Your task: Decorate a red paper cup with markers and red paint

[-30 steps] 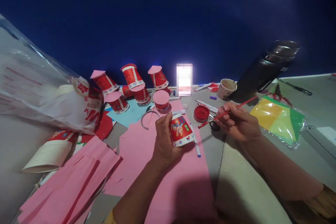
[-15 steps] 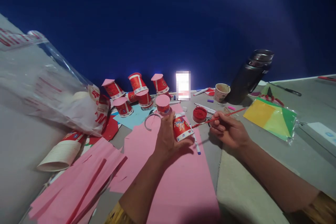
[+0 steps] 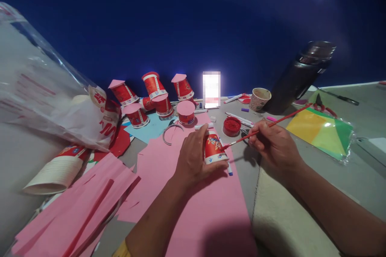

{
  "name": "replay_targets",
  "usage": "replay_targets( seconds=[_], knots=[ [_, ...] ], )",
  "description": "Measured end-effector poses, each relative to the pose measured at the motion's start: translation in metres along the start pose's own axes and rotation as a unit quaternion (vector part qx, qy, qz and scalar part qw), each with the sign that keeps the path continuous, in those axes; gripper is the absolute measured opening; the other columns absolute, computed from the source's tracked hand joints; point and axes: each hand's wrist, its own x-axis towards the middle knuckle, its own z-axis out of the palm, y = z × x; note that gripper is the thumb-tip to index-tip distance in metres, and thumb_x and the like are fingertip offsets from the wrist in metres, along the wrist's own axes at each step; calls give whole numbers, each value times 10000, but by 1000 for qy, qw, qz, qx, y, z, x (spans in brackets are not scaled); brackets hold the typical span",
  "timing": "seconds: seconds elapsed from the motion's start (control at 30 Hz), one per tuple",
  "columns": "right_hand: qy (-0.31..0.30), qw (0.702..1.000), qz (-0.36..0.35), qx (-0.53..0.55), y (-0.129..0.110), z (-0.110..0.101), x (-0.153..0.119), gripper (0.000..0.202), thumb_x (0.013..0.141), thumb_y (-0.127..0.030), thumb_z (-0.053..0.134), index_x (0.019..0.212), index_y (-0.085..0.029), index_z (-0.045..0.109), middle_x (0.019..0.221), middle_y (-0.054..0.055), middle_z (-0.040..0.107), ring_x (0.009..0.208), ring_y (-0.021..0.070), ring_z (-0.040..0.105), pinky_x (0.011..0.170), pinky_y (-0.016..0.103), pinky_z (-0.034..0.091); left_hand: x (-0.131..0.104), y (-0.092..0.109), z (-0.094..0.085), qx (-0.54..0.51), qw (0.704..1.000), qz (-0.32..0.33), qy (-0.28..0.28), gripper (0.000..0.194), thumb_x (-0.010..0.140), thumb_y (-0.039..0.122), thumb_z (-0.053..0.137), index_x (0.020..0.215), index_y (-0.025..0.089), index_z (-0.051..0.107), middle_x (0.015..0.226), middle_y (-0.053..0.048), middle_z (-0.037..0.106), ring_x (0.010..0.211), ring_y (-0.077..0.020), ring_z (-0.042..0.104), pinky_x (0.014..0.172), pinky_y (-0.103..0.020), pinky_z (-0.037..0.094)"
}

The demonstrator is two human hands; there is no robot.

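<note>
Wrapped around a red and white paper cup is my left hand, thumb along its lower rim. The cup is upside down and slightly tilted, over the pink paper. A thin red paintbrush is pinched in my right hand. Its bristles are at the right side of the cup and seem to touch it. Just behind the brush stands a small pot of red paint. A blue-ended marker lies partly hidden beside the cup.
Several red cups with pink paper tops stand at the back left. A plastic bag and stacked paper cups are on the left. Toward the right are a small patterned cup, a dark flask and a yellow-green packet.
The brush tip has come up against the cup's side; before, it was near the cup's right edge by the paint pot. The cup has turned slightly, and the camera view has shifted.
</note>
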Motion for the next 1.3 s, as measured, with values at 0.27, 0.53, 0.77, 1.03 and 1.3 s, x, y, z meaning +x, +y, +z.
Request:
replay_targets(
  seconds=[0.27,0.53,0.77,1.03,1.3],
  knots=[
    [-3,999,-37,-27,-3,5,-4,362,883,-548,846,800,-208,752,653,5,662,493,89,509,475,227,456,0,2,2,-13,1000,-28,-5,1159,707,602,950,1635,343,307,1382,-139,682,1207,-368,687,1023,-561,546],
    [26,998,-55,-31,2,9,-10,297,908,-481,843,820,-208,766,699,-1,685,488,68,519,481,205,417,-2,4,0,-17,998,-46,-29,1130,718,622,934,1625,313,334,1419,-155,689,1253,-378,682,1056,-593,535],
    [19,998,-53,-42,0,10,-13,298,907,-483,843,815,-209,770,756,14,719,498,73,529,488,217,413,-2,2,1,-25,998,-54,-38,1110,711,667,919,1600,302,364,1425,-162,680,1267,-391,672,1064,-620,532],
    [11,998,-46,-35,1,7,-13,262,933,-451,822,830,-217,763,778,15,726,522,89,537,493,222,415,-2,5,0,-26,997,-65,-44,1132,701,631,940,1611,311,348,1442,-146,680,1281,-383,665,1070,-616,530],
    [-5,998,-52,-45,1,4,-12,264,945,-449,806,834,-214,757,783,22,727,517,93,536,487,232,417,-2,7,1,-38,994,-83,-52,1148,668,616,963,1602,306,373,1429,-148,679,1273,-398,661,1068,-637,520]
  ],
)
